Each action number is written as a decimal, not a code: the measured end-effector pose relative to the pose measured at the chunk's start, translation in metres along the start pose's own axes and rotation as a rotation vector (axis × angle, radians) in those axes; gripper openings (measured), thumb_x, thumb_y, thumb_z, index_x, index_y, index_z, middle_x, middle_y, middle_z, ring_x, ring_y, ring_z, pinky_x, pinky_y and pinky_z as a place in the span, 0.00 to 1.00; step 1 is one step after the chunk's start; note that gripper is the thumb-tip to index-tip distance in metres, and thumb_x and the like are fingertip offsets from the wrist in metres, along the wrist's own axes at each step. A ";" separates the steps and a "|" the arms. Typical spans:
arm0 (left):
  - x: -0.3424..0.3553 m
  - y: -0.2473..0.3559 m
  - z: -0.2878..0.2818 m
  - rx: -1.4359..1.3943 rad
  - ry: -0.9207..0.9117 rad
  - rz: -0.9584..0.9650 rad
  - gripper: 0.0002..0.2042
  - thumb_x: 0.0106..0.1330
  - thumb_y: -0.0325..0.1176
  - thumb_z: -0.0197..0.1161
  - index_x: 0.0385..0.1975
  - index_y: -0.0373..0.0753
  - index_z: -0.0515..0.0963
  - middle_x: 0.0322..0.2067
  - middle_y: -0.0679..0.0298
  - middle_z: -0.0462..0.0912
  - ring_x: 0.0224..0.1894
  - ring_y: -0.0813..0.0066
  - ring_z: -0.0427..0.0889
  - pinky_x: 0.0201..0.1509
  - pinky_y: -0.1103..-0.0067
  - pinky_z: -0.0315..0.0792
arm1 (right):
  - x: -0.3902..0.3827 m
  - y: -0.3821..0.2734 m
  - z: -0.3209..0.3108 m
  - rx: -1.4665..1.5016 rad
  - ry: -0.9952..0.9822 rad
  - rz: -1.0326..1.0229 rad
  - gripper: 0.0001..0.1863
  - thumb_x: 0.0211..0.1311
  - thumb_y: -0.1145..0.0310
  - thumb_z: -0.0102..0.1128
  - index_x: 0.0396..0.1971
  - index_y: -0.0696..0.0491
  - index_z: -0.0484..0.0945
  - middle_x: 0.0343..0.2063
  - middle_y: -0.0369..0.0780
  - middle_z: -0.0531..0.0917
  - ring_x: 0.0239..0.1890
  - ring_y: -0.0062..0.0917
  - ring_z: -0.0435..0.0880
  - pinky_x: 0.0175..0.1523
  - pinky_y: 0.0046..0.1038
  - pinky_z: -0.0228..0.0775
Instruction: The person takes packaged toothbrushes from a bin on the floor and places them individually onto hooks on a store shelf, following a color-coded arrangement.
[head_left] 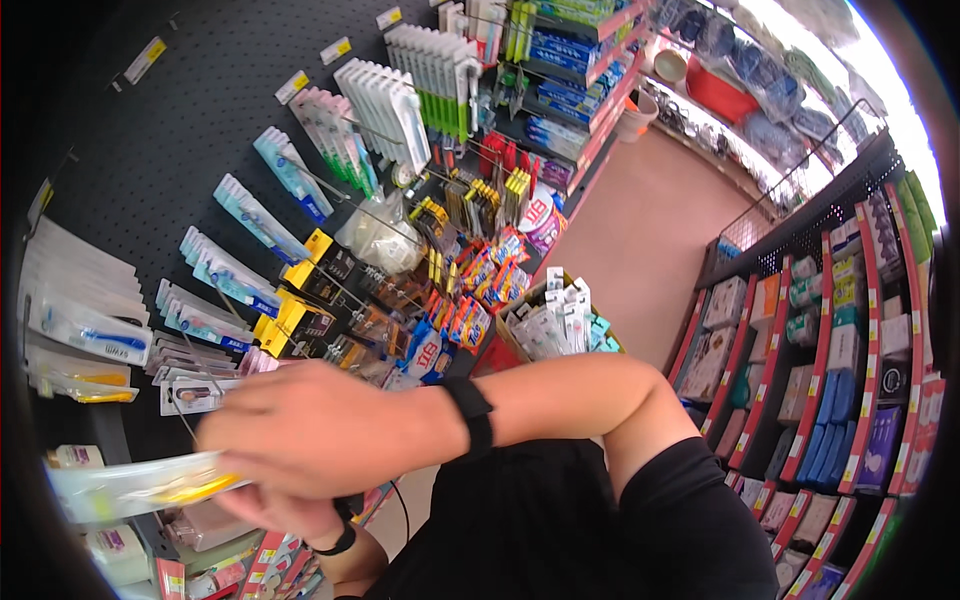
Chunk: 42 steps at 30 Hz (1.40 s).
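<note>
Your right hand (320, 425) crosses in front of your chest toward the left, a black band (472, 412) around its wrist, its fingers curled at the end of a long clear packet (140, 487) with something yellow inside. The picture is blurred there, so you cannot tell whether those fingers actually grip the packet. Your left hand (285, 515) sits just beneath the right one, mostly hidden, also with a black band at the wrist; its grip cannot be told either. The packet points left, in front of the lower part of a dark pegboard (170, 130). On that pegboard hang rows of packaged toothbrushes (385, 100) and small yellow-and-black packets (315, 290). Farther off, a cardboard box (555, 320) of white packets stands on the pinkish floor (650, 230), and red-edged shelves (830, 370) of goods line the right side.
</note>
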<state>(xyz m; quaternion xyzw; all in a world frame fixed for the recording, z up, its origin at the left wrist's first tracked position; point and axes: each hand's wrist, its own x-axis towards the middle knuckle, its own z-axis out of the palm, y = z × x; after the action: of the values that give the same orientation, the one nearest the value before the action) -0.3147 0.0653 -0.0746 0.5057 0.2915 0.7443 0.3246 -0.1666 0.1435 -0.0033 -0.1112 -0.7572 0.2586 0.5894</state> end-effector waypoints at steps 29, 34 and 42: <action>-0.097 -0.321 0.182 0.941 -0.745 -0.421 0.11 0.67 0.36 0.65 0.43 0.37 0.86 0.38 0.50 0.85 0.39 0.51 0.86 0.45 0.66 0.79 | -0.414 -0.087 -0.262 -0.435 0.126 1.297 0.11 0.67 0.69 0.62 0.47 0.56 0.82 0.39 0.45 0.86 0.36 0.35 0.87 0.43 0.32 0.80; -0.114 -0.375 0.203 1.016 -0.860 -0.400 0.12 0.66 0.37 0.66 0.43 0.38 0.86 0.38 0.49 0.86 0.41 0.49 0.85 0.48 0.63 0.78 | -0.432 -0.109 -0.272 -0.442 0.161 1.381 0.13 0.66 0.68 0.61 0.47 0.56 0.82 0.39 0.47 0.85 0.39 0.40 0.86 0.46 0.37 0.78; -0.152 -0.478 0.174 0.986 -1.241 -0.659 0.17 0.69 0.38 0.58 0.53 0.40 0.83 0.47 0.45 0.85 0.51 0.45 0.83 0.56 0.62 0.75 | -0.456 -0.132 -0.282 -0.433 0.225 1.517 0.14 0.66 0.67 0.61 0.48 0.56 0.82 0.39 0.47 0.85 0.40 0.43 0.85 0.48 0.39 0.77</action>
<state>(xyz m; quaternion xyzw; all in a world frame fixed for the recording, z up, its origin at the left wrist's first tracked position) -0.0185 0.2618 -0.4691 0.7941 0.4834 -0.0110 0.3681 0.2473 -0.1094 -0.2666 -0.7338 -0.4447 0.4235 0.2907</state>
